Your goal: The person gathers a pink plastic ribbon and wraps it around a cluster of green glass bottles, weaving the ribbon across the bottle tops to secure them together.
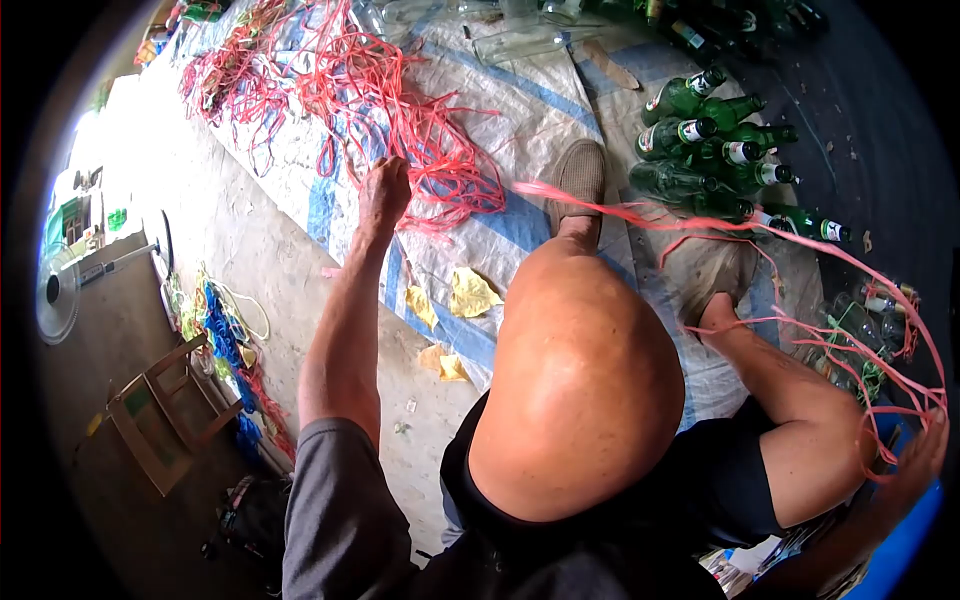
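My left hand (385,195) is closed at the edge of a loose tangle of pink-red plastic strips (410,125), which lies on a white and blue striped woven sheet (530,110). Whether strips are pinched in its fingers is too small to tell. At the far right, my right hand (925,450) is wrapped round several pink strips. From it a long pink strip (800,240) arcs up and across, past my shoes, and shorter loops hang beside my knee.
Green bottles (690,165) lie grouped at the upper right, with clear bottles (530,42) at the top. Yellow scraps (472,292) rest near my leg. A fan (58,290), a wooden frame (160,420) and blue cords (222,340) are at the left.
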The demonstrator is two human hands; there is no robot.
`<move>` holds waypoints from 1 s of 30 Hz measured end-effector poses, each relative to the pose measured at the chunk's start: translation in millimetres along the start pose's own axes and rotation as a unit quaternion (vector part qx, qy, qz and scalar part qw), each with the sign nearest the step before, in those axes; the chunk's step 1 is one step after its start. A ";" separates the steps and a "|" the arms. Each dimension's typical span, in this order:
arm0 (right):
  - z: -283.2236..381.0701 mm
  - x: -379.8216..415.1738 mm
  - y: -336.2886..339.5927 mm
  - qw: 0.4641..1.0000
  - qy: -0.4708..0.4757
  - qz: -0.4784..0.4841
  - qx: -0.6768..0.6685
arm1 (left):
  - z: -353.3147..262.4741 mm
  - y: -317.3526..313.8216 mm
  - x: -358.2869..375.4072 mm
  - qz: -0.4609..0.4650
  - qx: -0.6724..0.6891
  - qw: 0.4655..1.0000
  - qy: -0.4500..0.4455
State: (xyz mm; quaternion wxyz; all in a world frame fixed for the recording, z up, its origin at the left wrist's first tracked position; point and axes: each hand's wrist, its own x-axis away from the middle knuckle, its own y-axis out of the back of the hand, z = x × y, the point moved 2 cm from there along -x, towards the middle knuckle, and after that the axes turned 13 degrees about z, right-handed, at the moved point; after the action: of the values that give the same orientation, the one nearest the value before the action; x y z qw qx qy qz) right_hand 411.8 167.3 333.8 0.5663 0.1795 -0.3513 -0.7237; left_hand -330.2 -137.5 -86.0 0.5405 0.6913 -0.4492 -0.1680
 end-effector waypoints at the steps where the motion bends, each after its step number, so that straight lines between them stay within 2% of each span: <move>1: -2.4 -4.5 13.2 1.000 -0.004 -0.003 0.000 | -2.1 -2.4 0.8 0.001 -0.003 1.000 0.014; 3: -1.2 -2.2 24.7 1.000 -0.014 -0.016 0.009 | -18.8 -5.3 8.2 -0.007 -0.004 1.000 -0.006; 5: -15.9 -10.0 55.9 0.973 0.105 0.013 0.205 | -43.5 -8.7 16.3 -0.003 -0.016 0.999 -0.035; 6: -47.5 -33.4 93.1 0.895 0.223 0.048 0.383 | -49.5 -14.4 15.7 0.015 -0.038 0.998 -0.048; 8: -77.3 -33.3 120.4 0.788 0.314 0.077 0.524 | -76.3 -16.0 15.2 0.105 -0.060 0.993 0.010; 9: -83.1 -24.2 119.0 0.807 0.299 0.072 0.505 | -80.4 -19.7 11.5 0.112 -0.066 0.991 -0.010; 10: -88.7 -26.7 117.2 0.906 0.188 0.107 0.365 | -83.7 -25.7 9.0 0.158 -0.100 0.982 0.040; 11: -92.6 -26.3 113.1 0.981 0.077 0.099 0.148 | -80.7 -32.2 8.0 0.141 -0.115 0.983 0.022; 12: -96.9 -24.5 109.1 0.999 -0.012 0.039 -0.036 | -70.8 -47.2 6.5 0.124 -0.128 0.984 0.003; 14: -162.0 -50.8 157.7 0.983 -0.028 0.054 -0.174 | -45.6 -76.8 1.4 0.160 -0.076 0.984 -0.013; 15: -170.1 -46.9 154.6 0.979 -0.050 0.050 -0.190 | -48.3 -78.5 2.0 0.198 -0.060 0.978 0.024; 16: -177.3 -43.1 148.6 0.981 -0.062 0.045 -0.178 | -47.5 -79.9 4.1 0.195 -0.054 0.979 0.006; 18: -176.9 -27.9 120.6 0.983 -0.093 0.039 -0.156 | -32.9 -94.7 5.1 0.147 -0.040 0.988 0.008; 21: -179.0 -14.7 97.6 0.982 -0.118 0.043 -0.139 | -11.1 -85.7 6.3 0.179 -0.047 0.980 -0.077; 23: -181.3 -8.5 89.9 0.982 -0.129 0.048 -0.132 | 10.4 -65.9 11.5 0.177 -0.028 0.984 0.010; 24: -182.1 -5.5 88.0 0.981 -0.132 0.052 -0.131 | 52.6 -74.0 4.8 0.156 -0.112 0.981 0.031; 25: -182.8 -3.3 85.0 0.981 -0.134 0.057 -0.128 | 78.6 -60.5 4.1 0.140 -0.237 0.960 -0.044; 26: -184.0 -1.4 83.2 0.981 -0.136 0.059 -0.127 | 94.3 -34.9 6.4 0.107 -0.132 0.984 0.059; 27: -186.4 0.5 80.7 0.981 -0.138 0.061 -0.125 | 110.0 -3.5 6.4 0.073 -0.081 0.989 0.102; 28: -187.9 3.4 79.7 0.980 -0.140 0.063 -0.125 | 138.1 20.2 10.4 0.003 -0.135 0.989 0.054; 29: -190.4 5.4 77.8 0.980 -0.140 0.066 -0.123 | 138.1 58.6 14.3 0.033 -0.220 0.974 0.041; 30: -191.6 8.0 76.7 0.980 -0.140 0.069 -0.123 | 167.1 79.1 14.8 -0.061 -0.182 0.981 0.039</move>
State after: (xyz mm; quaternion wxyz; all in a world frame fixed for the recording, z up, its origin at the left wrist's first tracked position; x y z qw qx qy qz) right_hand 588.6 92.7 257.5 0.5779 -0.0200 -0.3468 -0.7385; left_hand -476.9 -249.9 -71.3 0.6630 0.6139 -0.3464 -0.2522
